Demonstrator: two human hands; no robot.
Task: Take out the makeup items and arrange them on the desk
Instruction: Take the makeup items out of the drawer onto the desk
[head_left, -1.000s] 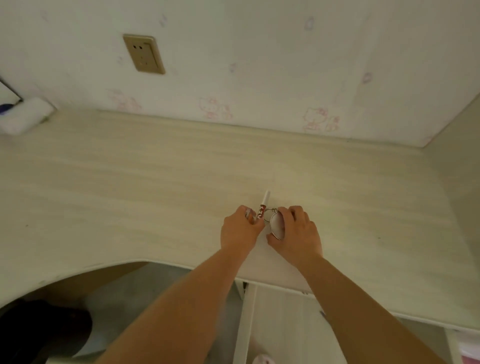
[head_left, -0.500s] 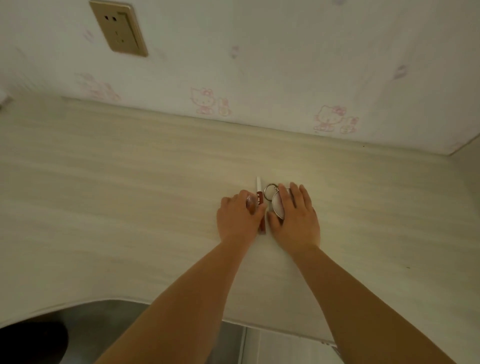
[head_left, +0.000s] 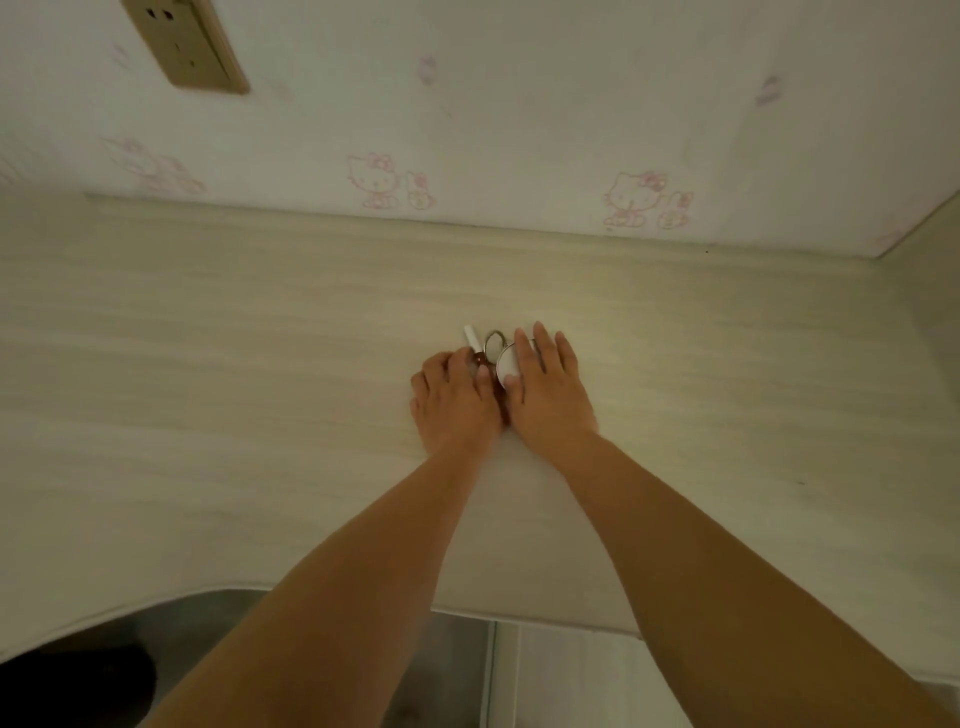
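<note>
Left hand (head_left: 454, 397): palm down on the desk, fingers curled over a slim tube; looks like it pinches the tube's lower end, most of the tube hidden under the fingers.
Right hand (head_left: 545, 392): flat on the desk, fingers straight and spread, lying on top of a round compact; presses it, no curl around it.
Tube (head_left: 471, 339): thin stick, white cap end poking out past the left fingertips, dark red section just below the cap; lies on the desk, tilted slightly left.
Compact (head_left: 506, 366): white, round, only its left part visible beneath the right index finger and thumb; sits on the desk just right of the tube.
Metal ring (head_left: 494, 340): thin wire loop between the tube and the compact, touching or overlapping the compact's edge; cannot tell what it belongs to.
Desk (head_left: 208, 389): pale wood grain, curved cutout at front left edge.
Hands relative: side by side, thumbs touching or nearly so, middle of the desk.
Wall (head_left: 519, 104): white, faint pink cartoon cat prints.
Socket (head_left: 184, 44): beige plate, upper left on the wall.
Under desk: dark shape (head_left: 78, 686) at bottom left, blurred.
</note>
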